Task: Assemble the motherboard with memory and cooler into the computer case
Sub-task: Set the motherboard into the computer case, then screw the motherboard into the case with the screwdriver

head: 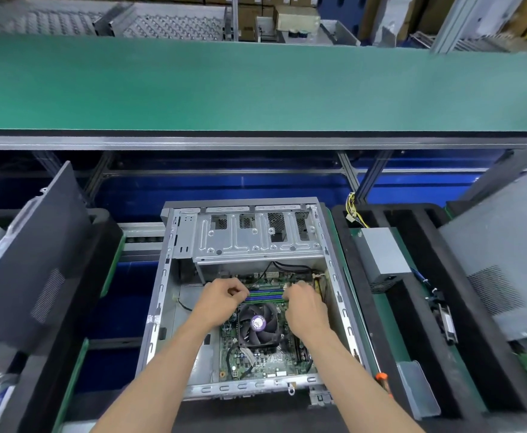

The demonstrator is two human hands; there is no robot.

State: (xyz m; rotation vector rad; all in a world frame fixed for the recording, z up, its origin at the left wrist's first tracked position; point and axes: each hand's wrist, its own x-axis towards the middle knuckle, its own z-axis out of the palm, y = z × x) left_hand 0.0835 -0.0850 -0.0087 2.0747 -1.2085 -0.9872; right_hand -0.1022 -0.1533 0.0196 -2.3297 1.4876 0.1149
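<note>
Both hands are reaching into the open computer case (162, 295): the left hand (221, 300) and right hand (304, 303) are curling their fingers onto the memory sticks (265, 295). Those are sitting on the motherboard (268, 357), just beyond the cooler (257, 325).

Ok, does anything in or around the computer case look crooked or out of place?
Nothing clearly wrong. The motherboard lies flat in the computer case with the cooler fan square on it. Both hands are at the memory slots.
</note>
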